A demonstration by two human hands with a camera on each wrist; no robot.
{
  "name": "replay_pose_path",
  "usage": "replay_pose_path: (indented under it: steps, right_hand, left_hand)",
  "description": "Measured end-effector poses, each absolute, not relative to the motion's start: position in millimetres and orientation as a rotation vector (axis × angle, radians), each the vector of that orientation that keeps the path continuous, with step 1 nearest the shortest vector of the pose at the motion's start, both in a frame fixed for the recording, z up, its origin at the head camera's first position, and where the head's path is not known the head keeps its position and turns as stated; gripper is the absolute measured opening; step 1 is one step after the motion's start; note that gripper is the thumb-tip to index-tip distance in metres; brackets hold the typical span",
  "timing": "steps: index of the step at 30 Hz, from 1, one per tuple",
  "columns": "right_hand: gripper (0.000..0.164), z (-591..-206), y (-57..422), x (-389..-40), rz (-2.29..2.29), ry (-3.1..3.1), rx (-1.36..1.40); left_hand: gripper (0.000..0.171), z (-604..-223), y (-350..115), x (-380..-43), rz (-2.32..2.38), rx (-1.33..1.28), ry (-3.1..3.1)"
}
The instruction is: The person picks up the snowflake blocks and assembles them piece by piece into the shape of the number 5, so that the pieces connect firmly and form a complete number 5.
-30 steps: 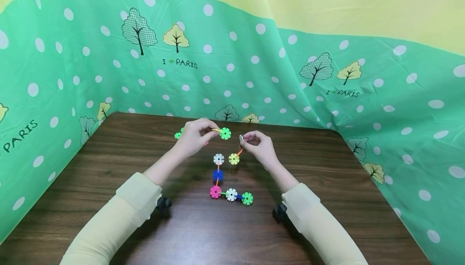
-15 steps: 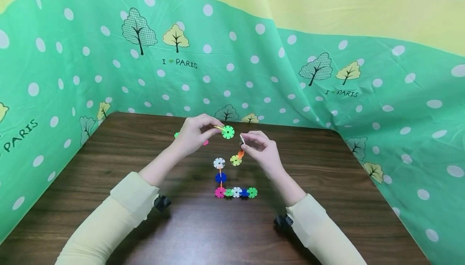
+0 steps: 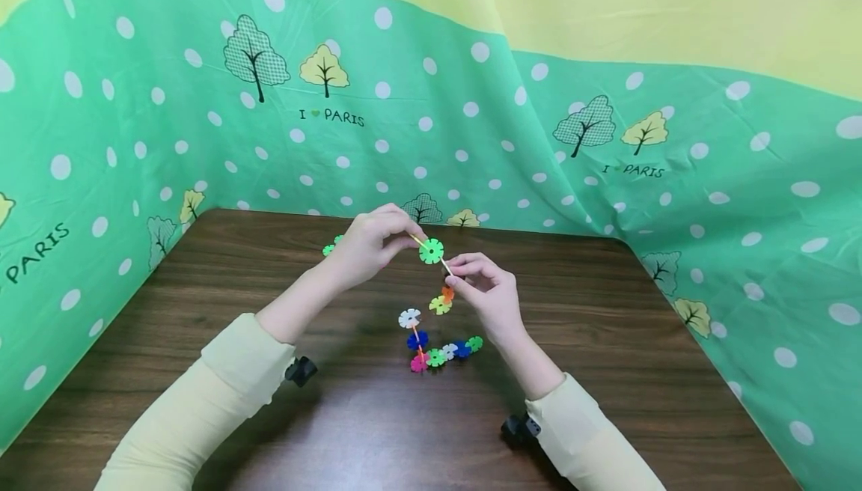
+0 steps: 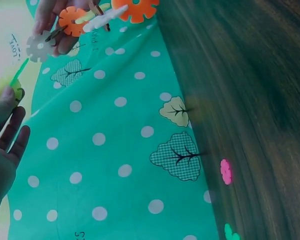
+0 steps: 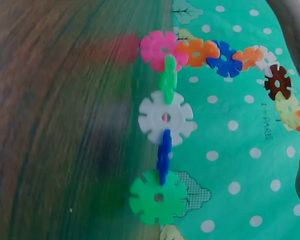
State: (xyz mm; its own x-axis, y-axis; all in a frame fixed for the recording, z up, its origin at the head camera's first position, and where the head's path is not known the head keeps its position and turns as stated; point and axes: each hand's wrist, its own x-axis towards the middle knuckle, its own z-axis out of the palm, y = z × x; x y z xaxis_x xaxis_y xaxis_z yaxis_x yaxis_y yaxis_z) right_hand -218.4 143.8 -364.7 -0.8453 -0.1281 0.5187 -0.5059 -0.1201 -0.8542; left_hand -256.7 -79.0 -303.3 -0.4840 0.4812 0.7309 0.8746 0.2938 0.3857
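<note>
My left hand pinches a yellow snowflake disc, seen edge-on, with a green snowflake disc joined to it. My right hand pinches a white snowflake disc, also edge-on in the head view. There the green disc's lower right rim meets the white one. From the right hand hangs a chain of interlocked discs: orange, yellow, brown, white, blue and pink among them. Its tail runs through a white disc to a green end disc.
Behind the left hand, a loose green disc lies on the dark wooden table. A pink disc lies near it in the left wrist view. A green dotted cloth hangs behind the table's far edge. Each wrist carries a black camera.
My left hand has moved right, bringing the green disc against the white disc. The right hand has shifted slightly down, and the hanging chain's tail has swung right and tilted.
</note>
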Motion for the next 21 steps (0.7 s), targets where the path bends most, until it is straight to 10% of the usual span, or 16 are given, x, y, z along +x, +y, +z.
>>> replay_pose_path:
  steps: [21]
  right_hand:
    - [0.019,-359,132,-211,1.979,-1.685,0.592]
  left_hand:
    - [0.018,-304,-74,-256,-1.301,-1.328,-2.003]
